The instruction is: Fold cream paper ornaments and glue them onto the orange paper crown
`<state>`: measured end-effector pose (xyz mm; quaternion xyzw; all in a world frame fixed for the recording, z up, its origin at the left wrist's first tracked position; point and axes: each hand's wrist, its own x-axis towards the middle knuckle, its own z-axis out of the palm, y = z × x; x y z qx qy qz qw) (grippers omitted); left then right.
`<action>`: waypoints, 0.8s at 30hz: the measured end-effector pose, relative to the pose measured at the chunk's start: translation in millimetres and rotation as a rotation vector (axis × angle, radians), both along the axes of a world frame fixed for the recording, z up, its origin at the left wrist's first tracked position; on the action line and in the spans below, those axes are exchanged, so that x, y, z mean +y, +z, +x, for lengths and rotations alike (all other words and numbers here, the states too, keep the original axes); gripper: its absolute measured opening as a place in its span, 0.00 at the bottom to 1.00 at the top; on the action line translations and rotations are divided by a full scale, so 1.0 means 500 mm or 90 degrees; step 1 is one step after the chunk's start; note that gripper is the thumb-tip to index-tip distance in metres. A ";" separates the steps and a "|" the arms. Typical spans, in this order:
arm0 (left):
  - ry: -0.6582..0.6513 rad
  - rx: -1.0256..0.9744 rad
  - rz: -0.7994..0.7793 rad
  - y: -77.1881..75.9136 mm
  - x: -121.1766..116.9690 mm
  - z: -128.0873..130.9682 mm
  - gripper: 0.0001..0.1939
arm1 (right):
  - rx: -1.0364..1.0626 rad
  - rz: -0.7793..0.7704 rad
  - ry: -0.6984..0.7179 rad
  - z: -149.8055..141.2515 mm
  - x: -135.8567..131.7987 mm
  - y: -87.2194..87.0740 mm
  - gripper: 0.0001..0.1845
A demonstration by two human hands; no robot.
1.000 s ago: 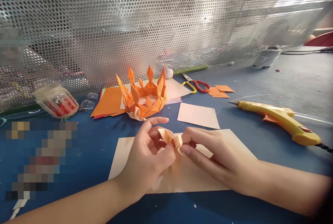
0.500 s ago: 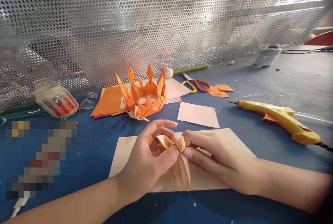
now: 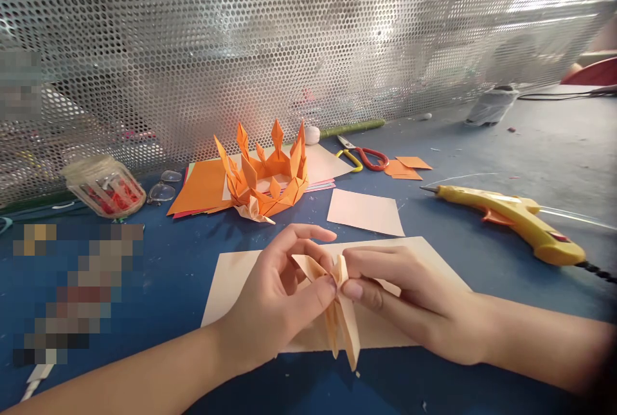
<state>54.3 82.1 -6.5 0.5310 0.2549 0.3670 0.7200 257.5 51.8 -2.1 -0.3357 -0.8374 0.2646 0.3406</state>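
Between both hands is a pale peach folded paper piece (image 3: 348, 328) with several pointed flaps, two of them hanging down. My left hand (image 3: 284, 299) pinches it at the centre between thumb and fingers, its index finger raised above. On the other side, my right hand (image 3: 409, 299) grips a flap between thumb and fingertips. Below them a cream sheet of paper (image 3: 241, 273) lies on the blue table. Just beyond stands a ring of orange origami points shaped like a crown (image 3: 289, 196), with a small peach folded piece (image 3: 254, 210) at its front.
A yellow glue gun (image 3: 511, 216) lies at right. Behind are a pale paper square (image 3: 366, 211), scissors (image 3: 371, 159), small orange squares (image 3: 402, 169) and stacked coloured paper (image 3: 195, 190). At left are a tilted jar (image 3: 103, 187) and eyeglasses (image 3: 161, 193). A perforated metal sheet (image 3: 193, 49) rises behind.
The folded paper has turned slightly, and its hanging flaps now reach lower and further right. The flap at the right hand looks narrower. Both hands keep their hold.
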 end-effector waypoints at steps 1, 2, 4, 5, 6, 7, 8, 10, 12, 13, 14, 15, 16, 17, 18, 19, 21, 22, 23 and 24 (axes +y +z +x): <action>0.000 0.000 -0.004 -0.001 -0.001 -0.001 0.11 | 0.004 -0.008 0.002 -0.001 -0.002 0.001 0.22; -0.003 -0.002 -0.008 -0.002 -0.002 -0.001 0.12 | 0.008 -0.020 0.004 -0.002 -0.003 0.001 0.22; -0.019 -0.010 -0.020 -0.003 -0.003 -0.001 0.13 | 0.021 -0.047 0.013 -0.004 -0.006 0.002 0.23; -0.032 -0.016 -0.028 -0.003 -0.003 0.000 0.13 | 0.031 -0.060 0.017 -0.005 -0.007 0.002 0.24; -0.042 -0.022 -0.035 -0.002 -0.003 0.000 0.13 | 0.043 -0.073 0.021 -0.006 -0.007 0.001 0.24; -0.052 -0.029 -0.043 -0.001 -0.002 0.001 0.14 | 0.053 -0.087 0.024 -0.007 -0.007 0.002 0.25; -0.061 -0.036 -0.050 -0.001 -0.001 0.002 0.14 | 0.064 -0.101 0.024 -0.009 -0.006 0.002 0.26; -0.071 -0.046 -0.062 0.000 0.001 0.002 0.14 | 0.085 -0.131 0.019 -0.013 -0.004 0.005 0.28; -0.072 -0.053 -0.067 0.000 0.002 0.002 0.15 | 0.105 -0.162 0.014 -0.018 -0.002 0.008 0.30; -0.073 -0.055 -0.070 0.000 0.001 0.002 0.15 | 0.115 -0.172 0.012 -0.020 -0.001 0.008 0.31; -0.069 -0.058 -0.073 -0.001 0.001 0.002 0.15 | 0.125 -0.179 0.011 -0.021 -0.001 0.008 0.32; -0.065 -0.061 -0.079 -0.001 0.000 0.002 0.15 | 0.133 -0.184 0.008 -0.022 0.000 0.007 0.32; -0.062 -0.066 -0.089 -0.001 0.000 0.003 0.15 | 0.139 -0.187 0.003 -0.023 0.000 0.005 0.32; -0.059 -0.075 -0.102 -0.001 0.000 0.003 0.16 | 0.146 -0.189 -0.005 -0.022 0.000 0.002 0.33; -0.059 -0.089 -0.117 -0.001 0.000 0.004 0.17 | 0.155 -0.191 -0.016 -0.022 0.000 -0.001 0.33; -0.059 -0.107 -0.132 0.000 0.002 0.005 0.18 | 0.166 -0.192 -0.028 -0.021 0.000 -0.004 0.33; -0.062 -0.146 -0.167 0.002 0.006 0.006 0.19 | 0.188 -0.191 -0.050 -0.019 0.001 -0.008 0.34; -0.064 -0.162 -0.188 0.003 0.008 0.007 0.18 | 0.199 -0.189 -0.057 -0.018 0.001 -0.010 0.34; -0.067 -0.172 -0.207 0.004 0.010 0.007 0.17 | 0.210 -0.187 -0.061 -0.018 0.001 -0.011 0.33; -0.070 -0.174 -0.224 0.006 0.012 0.008 0.16 | 0.218 -0.185 -0.065 -0.017 0.002 -0.012 0.33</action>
